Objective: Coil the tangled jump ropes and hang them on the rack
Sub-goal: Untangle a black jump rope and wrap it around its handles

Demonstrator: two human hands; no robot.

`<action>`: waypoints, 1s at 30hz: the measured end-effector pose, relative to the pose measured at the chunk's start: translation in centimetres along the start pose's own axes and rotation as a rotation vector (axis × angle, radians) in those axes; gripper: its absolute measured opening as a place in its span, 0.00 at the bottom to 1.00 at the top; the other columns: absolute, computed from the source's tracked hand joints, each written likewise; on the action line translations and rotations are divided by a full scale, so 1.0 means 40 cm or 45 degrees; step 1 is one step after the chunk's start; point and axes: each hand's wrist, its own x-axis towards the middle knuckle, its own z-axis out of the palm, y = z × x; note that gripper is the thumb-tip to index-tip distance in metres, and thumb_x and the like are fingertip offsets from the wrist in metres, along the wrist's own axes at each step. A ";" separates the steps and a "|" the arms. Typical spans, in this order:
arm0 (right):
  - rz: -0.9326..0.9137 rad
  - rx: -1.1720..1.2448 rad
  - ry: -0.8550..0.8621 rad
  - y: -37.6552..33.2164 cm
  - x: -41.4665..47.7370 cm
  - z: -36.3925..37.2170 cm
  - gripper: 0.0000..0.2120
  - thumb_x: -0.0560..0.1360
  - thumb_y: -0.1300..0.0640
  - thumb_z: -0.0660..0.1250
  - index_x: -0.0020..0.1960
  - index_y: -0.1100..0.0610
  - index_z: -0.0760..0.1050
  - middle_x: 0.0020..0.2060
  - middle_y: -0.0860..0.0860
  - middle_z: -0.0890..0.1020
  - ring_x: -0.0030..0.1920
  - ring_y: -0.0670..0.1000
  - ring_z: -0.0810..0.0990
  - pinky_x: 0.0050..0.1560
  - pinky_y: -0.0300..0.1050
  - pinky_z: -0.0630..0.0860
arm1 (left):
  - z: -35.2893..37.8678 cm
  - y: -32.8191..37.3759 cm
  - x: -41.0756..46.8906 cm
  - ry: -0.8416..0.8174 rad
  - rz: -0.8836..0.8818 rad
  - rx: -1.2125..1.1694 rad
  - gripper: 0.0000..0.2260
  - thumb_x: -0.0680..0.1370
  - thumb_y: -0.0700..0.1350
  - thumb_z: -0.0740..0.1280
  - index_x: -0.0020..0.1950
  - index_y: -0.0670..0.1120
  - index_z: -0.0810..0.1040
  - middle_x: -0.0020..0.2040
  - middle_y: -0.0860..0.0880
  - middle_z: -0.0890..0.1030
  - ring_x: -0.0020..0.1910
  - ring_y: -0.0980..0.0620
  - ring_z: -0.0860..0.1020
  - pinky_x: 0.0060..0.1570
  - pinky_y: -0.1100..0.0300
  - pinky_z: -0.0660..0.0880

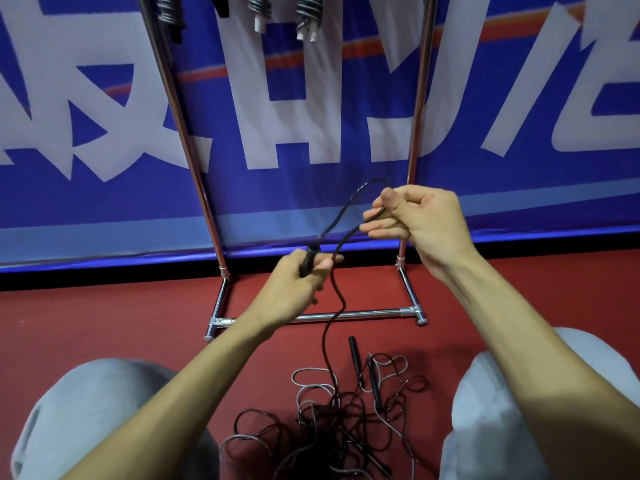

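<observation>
My left hand grips the black handle of a black jump rope. From the handle the rope arcs up to my right hand, which pinches the loop between thumb and fingers. The rope then drops down to a tangled pile of black and grey ropes on the red floor between my knees. Two loose black handles lie at the pile's top. The chrome rack stands just ahead, with several coiled ropes hanging from its top.
A blue banner with big white characters forms the wall behind the rack. The rack's base bar lies on the red floor. My grey-clad knees flank the pile.
</observation>
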 end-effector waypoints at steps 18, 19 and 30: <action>0.422 -0.750 -0.524 0.146 -0.008 0.038 0.24 0.77 0.71 0.60 0.72 0.61 0.62 0.63 0.61 0.76 0.54 0.57 0.79 0.54 0.51 0.77 | -0.037 0.034 0.020 0.336 -0.332 -1.285 0.06 0.81 0.36 0.55 0.49 0.39 0.71 0.46 0.38 0.81 0.38 0.43 0.84 0.43 0.52 0.82; 0.450 -0.835 -0.660 0.158 -0.016 0.047 0.25 0.77 0.68 0.62 0.72 0.61 0.61 0.64 0.60 0.75 0.56 0.55 0.79 0.56 0.48 0.76 | -0.048 0.035 0.022 0.312 -0.337 -1.387 0.06 0.81 0.36 0.54 0.49 0.39 0.70 0.46 0.38 0.80 0.39 0.41 0.84 0.43 0.50 0.82; 0.437 -0.690 -0.744 0.186 -0.055 0.105 0.08 0.80 0.61 0.61 0.43 0.57 0.73 0.43 0.57 0.82 0.43 0.56 0.85 0.42 0.44 0.82 | -0.121 0.038 0.030 0.366 -0.215 -2.069 0.09 0.81 0.35 0.54 0.46 0.39 0.72 0.41 0.38 0.83 0.42 0.36 0.83 0.44 0.45 0.79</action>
